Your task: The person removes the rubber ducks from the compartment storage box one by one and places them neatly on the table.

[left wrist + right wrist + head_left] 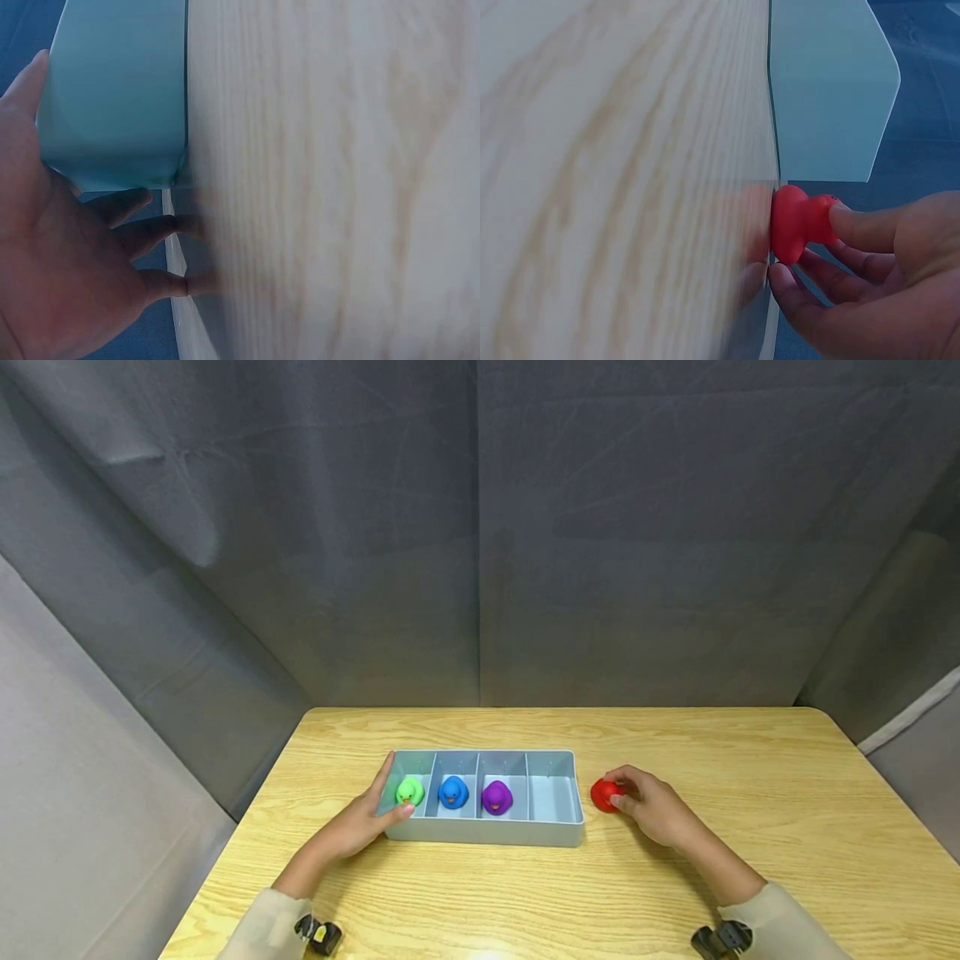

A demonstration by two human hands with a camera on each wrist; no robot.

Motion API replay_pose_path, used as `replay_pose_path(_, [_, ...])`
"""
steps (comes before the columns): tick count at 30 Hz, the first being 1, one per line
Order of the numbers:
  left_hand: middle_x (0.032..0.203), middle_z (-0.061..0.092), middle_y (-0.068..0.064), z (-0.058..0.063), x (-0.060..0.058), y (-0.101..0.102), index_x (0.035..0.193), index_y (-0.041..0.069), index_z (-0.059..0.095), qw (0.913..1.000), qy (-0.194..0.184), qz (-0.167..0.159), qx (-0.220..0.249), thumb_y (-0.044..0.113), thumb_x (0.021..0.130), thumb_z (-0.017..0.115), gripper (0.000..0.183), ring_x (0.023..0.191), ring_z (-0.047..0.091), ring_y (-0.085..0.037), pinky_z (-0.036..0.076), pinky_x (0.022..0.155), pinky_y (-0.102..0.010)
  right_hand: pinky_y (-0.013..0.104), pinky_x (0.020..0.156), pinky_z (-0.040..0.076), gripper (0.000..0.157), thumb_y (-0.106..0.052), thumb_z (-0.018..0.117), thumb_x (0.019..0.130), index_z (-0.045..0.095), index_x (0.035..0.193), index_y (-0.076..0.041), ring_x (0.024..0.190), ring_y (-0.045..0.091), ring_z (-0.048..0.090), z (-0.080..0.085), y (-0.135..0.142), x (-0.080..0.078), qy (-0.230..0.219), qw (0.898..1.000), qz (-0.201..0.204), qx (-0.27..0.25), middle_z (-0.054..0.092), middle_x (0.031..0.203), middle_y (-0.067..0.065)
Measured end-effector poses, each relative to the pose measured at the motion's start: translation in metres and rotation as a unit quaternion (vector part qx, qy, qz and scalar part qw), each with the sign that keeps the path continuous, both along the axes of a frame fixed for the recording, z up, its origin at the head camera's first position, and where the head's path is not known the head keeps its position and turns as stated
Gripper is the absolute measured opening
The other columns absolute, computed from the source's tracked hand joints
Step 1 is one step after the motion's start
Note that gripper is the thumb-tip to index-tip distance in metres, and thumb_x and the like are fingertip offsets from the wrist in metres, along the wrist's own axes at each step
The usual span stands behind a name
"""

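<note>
The rightmost compartment [553,799] is open above; the tray's end wall [829,97] blocks low passage sideways.

Red duck [602,796], upright, right of bluish divided tray [483,832], green duck [409,788], blue duck [453,791] and purple duck [497,795] inside

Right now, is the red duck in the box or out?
Out: the red duck sits on the table beside the box, with the right hand holding it.

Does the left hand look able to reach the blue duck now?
Probably yes: the left hand touches the tray at its left end, and the blue duck sits uncovered beyond one divider.
</note>
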State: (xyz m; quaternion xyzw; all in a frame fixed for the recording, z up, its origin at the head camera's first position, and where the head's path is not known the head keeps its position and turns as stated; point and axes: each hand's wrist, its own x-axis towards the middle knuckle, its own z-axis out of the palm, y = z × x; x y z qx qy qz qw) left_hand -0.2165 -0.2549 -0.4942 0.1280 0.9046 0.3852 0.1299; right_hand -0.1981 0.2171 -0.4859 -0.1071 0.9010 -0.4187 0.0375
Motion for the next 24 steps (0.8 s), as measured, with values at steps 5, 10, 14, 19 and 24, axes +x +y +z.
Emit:
replay_pose_path(5, [0.173, 0.003, -0.013, 0.0001, 0.0002, 0.0000, 0.164, 0.039, -0.012, 1.0000, -0.001, 0.001, 0.000, 0.052, 0.102, 0.059, 0.095, 0.153, 0.018, -0.049, 0.020, 0.118, -0.071, 0.057, 0.097, 0.050, 0.028, 0.002, 0.064, 0.098, 0.062, 0.126, 0.005, 0.117, 0.043, 0.063, 0.0007, 0.0005, 0.0002, -0.003, 1.000, 0.001, -0.002, 0.067, 0.124, 0.024])
replay_pose_path(10, [0.173, 0.003, -0.013, -0.0002, 0.0003, -0.0001, 0.164, 0.040, -0.012, 1.0000, -0.002, 0.003, -0.001, 0.053, 0.102, 0.059, 0.095, 0.153, 0.018, -0.049, 0.020, 0.118, -0.071, 0.058, 0.099, 0.050, 0.028, 0.003, 0.063, 0.098, 0.062, 0.126, 0.006, 0.117, 0.043, 0.063, 0.0016, 0.0002, 0.0013, -0.005, 1.000, 0.000, -0.005, 0.066, 0.124, 0.025])
replay_pose_path(14, [0.173, 0.004, -0.014, -0.0004, 0.0001, -0.0002, 0.164, 0.039, -0.012, 1.0000, -0.002, 0.003, 0.000, 0.053, 0.102, 0.059, 0.095, 0.153, 0.019, -0.049, 0.020, 0.118, -0.071, 0.058, 0.098, 0.050, 0.028, 0.003, 0.064, 0.097, 0.062, 0.125, 0.006, 0.116, 0.043, 0.064, 0.0023, 0.0005, 0.0010, -0.003, 1.000, 0.002, -0.007, 0.067, 0.123, 0.025])
replay_pose_path(19, [0.173, 0.003, -0.014, -0.0003, -0.0001, -0.0001, 0.164, 0.039, -0.012, 1.0000, -0.003, 0.001, 0.002, 0.052, 0.102, 0.059, 0.095, 0.153, 0.018, -0.049, 0.020, 0.118, -0.071, 0.058, 0.097, 0.051, 0.028, 0.001, 0.066, 0.098, 0.062, 0.125, 0.007, 0.114, 0.043, 0.065, 0.0030, 0.0023, -0.0007, 0.002, 1.000, 0.009, -0.010, 0.067, 0.122, 0.025])
replay_pose_path(24, [0.173, 0.002, -0.013, 0.0002, -0.0004, 0.0000, 0.164, 0.038, -0.012, 1.0000, -0.003, -0.001, 0.001, 0.053, 0.102, 0.059, 0.096, 0.153, 0.018, -0.049, 0.020, 0.118, -0.071, 0.059, 0.098, 0.051, 0.029, -0.001, 0.067, 0.098, 0.062, 0.125, 0.006, 0.116, 0.043, 0.064, 0.0039, 0.0034, -0.0014, -0.001, 1.000, 0.006, -0.010, 0.068, 0.122, 0.024])
